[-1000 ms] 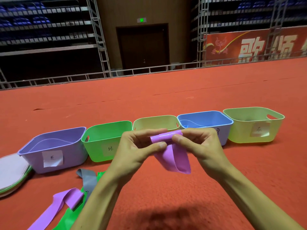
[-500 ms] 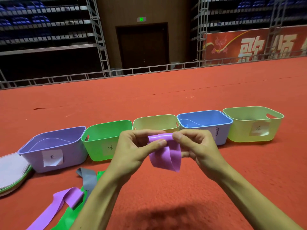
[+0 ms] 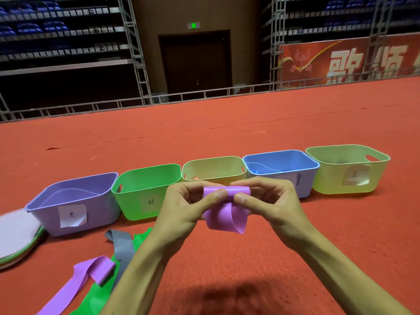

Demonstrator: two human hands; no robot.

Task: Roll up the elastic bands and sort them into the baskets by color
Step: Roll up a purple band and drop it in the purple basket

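A purple elastic band [image 3: 225, 214] is partly rolled in the air in front of the baskets. My left hand [image 3: 184, 208] and my right hand [image 3: 270, 203] pinch the roll at its top between thumbs and fingers, and a short loop of band hangs below. Behind stand a purple basket [image 3: 75, 201], a green basket [image 3: 145, 192], a pale yellow basket [image 3: 213, 167], a blue basket [image 3: 281, 164] and a lime basket [image 3: 347, 169] in a row. Loose purple [image 3: 75, 283], grey [image 3: 121, 244] and green [image 3: 97, 294] bands lie on the floor at the lower left.
Red carpet [image 3: 227, 269] covers the floor all around. A stack of flat round discs [image 3: 16, 235] lies at the far left beside the purple basket. Metal railings and seating racks stand far behind.
The hanging part of the purple band has become shorter as the roll between my fingers grew. Both hands stayed in front of the baskets.
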